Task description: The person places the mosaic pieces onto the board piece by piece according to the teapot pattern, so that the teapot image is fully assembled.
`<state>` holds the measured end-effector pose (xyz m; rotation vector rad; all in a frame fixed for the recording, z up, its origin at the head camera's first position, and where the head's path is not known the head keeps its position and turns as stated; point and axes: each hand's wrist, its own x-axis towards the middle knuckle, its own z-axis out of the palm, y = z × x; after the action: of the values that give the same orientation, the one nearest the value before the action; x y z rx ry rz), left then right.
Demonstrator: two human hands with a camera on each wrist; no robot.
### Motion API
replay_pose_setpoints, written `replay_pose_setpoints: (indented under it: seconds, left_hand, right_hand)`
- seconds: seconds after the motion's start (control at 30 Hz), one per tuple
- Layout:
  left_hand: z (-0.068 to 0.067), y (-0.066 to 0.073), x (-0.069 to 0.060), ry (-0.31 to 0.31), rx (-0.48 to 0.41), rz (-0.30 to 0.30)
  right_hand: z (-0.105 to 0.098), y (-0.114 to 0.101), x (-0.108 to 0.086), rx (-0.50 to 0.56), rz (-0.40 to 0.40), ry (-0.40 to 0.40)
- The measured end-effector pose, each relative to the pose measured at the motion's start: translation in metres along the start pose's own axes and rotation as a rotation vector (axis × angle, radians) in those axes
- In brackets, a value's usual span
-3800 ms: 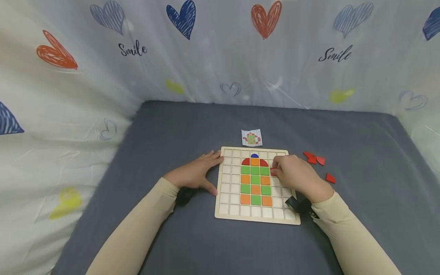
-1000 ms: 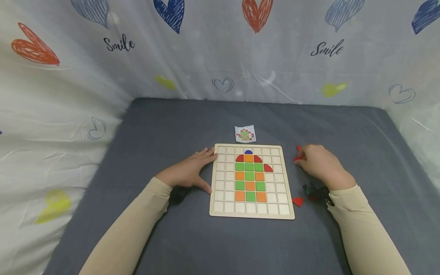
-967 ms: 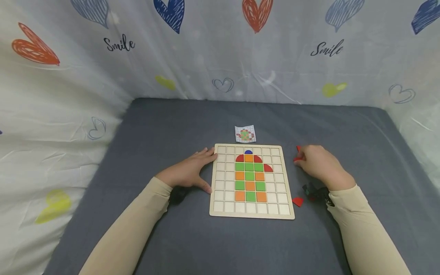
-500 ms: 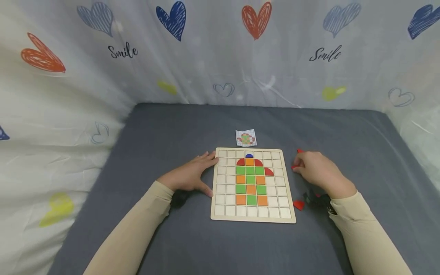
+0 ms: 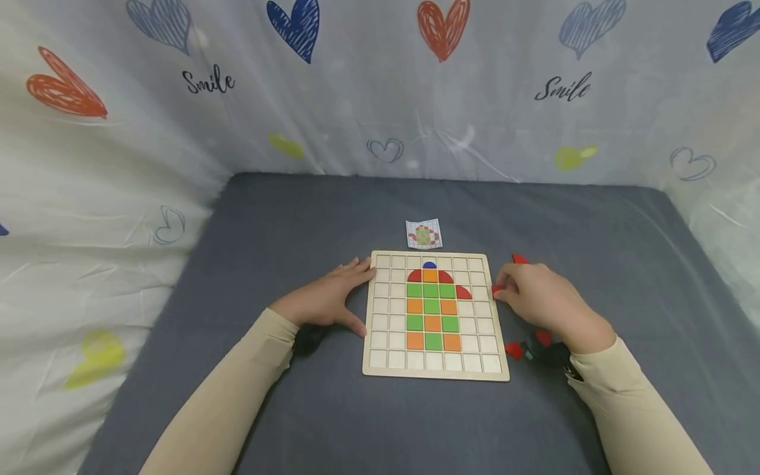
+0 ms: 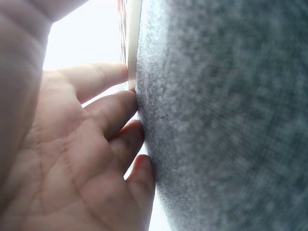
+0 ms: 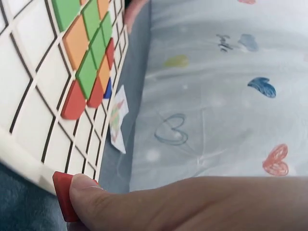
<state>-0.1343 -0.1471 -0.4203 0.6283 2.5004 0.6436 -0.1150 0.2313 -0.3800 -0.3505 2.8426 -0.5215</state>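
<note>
A wooden grid board (image 5: 436, 377) lies on the dark grey cloth in the head view. Set in its cells are several green tiles (image 5: 431, 307) and orange tiles (image 5: 433, 323), one blue half-round tile (image 5: 429, 265) and three red curved tiles (image 5: 464, 292). My left hand (image 5: 320, 295) rests at the board's left edge with its fingers spread; fingertips (image 6: 120, 72) touch the edge in the left wrist view. Just off the right edge, my right hand (image 5: 549, 303) pinches a red tile (image 7: 65, 197) between thumb and finger. Its full shape is partly hidden.
Beyond the board lies a small pattern card (image 5: 424, 234). Loose red tiles lie to the right: one (image 5: 519, 258) behind the right hand, one (image 5: 514, 350) by the board's edge, and one (image 5: 543, 338) near the wrist. A printed curtain (image 5: 332, 105) hangs behind the table.
My right hand left a red tile beside the top green row, went right to the loose red tiles, and has come back left holding another. The left hand stays at the board's edge.
</note>
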Motion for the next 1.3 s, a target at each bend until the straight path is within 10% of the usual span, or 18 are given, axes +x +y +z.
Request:
replay_pose_setpoints:
  seconds: [1.3]
  left_hand:
    - [-0.001,0.002,-0.001,0.0,-0.013,-0.007]
  right_hand:
    - [0.019,-0.014,0.004,0.066,-0.098,-0.12]
